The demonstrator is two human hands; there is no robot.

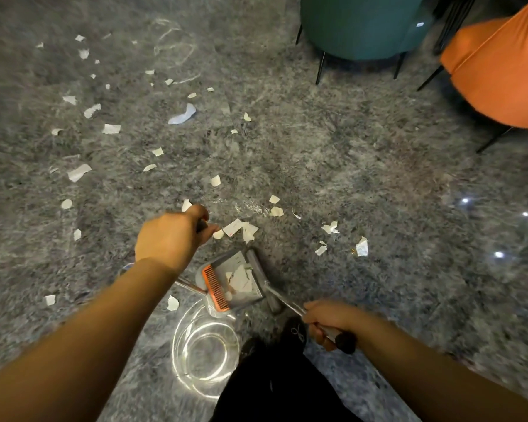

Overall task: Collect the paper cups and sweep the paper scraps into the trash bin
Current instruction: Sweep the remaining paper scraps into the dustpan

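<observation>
Grey marbled flooring (333, 153) is spreading out under me, glossy enough to be throwing back small spots of light at the right. Paper scraps (79, 172) are lying scattered across it, thickest at the left and in the middle, with a looser trail running off toward the right.

I am curling my left hand (171, 236) around the top of a dark handle (201, 224), thumb and fingers wrapped tight; its shaft is passing behind my forearm, and I cannot tell for certain what it is joined to. I am gripping a metal broom handle (287, 303) with my right hand (329, 321), fingers closed around it just above its black end cap (345, 342). That handle is slanting up and left to the grey broom head (256, 266), which is sitting against the right edge of the dustpan.

Between my arms the grey dustpan (226, 263) is resting on the floor, its orange comb (215, 287) along the near edge, and a few torn white pieces (241, 277) are lying inside it already. More scraps are lying just beyond its open mouth, close to my left hand.

Far off at the top, 2 chairs are standing side by side: a teal chair (360, 25) and an orange chair (500, 68), both on thin black legs. My dark shoe (293, 330) is showing near the bottom.
</observation>
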